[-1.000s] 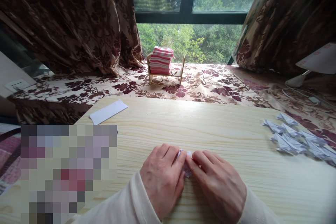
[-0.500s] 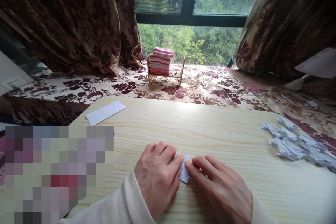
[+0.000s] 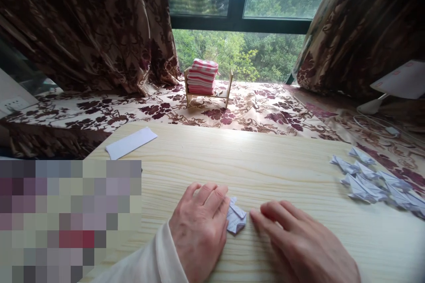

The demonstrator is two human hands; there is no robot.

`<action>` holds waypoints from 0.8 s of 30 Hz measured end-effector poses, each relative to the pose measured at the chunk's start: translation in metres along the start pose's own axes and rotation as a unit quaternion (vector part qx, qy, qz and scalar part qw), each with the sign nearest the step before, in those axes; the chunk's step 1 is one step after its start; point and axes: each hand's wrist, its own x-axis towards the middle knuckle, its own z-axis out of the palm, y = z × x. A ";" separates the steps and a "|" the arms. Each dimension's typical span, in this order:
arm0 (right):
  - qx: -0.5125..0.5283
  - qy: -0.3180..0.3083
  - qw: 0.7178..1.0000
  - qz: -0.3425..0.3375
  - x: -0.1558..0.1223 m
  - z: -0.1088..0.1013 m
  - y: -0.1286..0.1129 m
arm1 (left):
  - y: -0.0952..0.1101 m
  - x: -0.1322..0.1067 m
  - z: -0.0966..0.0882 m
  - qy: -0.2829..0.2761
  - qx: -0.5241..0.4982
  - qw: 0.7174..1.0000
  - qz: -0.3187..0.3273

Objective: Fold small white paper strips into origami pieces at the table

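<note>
A small folded piece of pale printed paper [image 3: 236, 219] lies on the light wooden table [image 3: 259, 163] near its front edge. My left hand [image 3: 199, 227] rests flat beside it, fingers stretched out, with the fingertips touching the paper's left side. My right hand [image 3: 302, 243] lies on the table just right of the paper, fingers extended and a small gap away from it. Neither hand grips anything.
Several folded paper pieces [image 3: 372, 177] sit in a pile at the table's right edge. A white paper strip [image 3: 131, 143] lies at the back left. A small wooden rack with striped cloths [image 3: 204, 80] stands on the patterned sill by the window. A blurred patch covers the left.
My right hand has slid off the folded paper to the right, leaving it uncovered. My left hand stays against the paper's left side.
</note>
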 end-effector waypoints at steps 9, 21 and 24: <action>0.073 0.024 0.997 0.019 0.042 -0.010 0.002 | 0.004 -0.002 -0.009 -0.046 -0.010 0.998 -0.031; 0.090 0.069 0.994 -0.004 0.028 0.008 -0.018 | -0.003 -0.004 -0.016 -0.042 -0.076 0.993 -0.076; 0.106 0.054 0.993 0.000 0.028 0.013 -0.012 | -0.010 0.000 -0.022 -0.021 -0.107 0.992 -0.062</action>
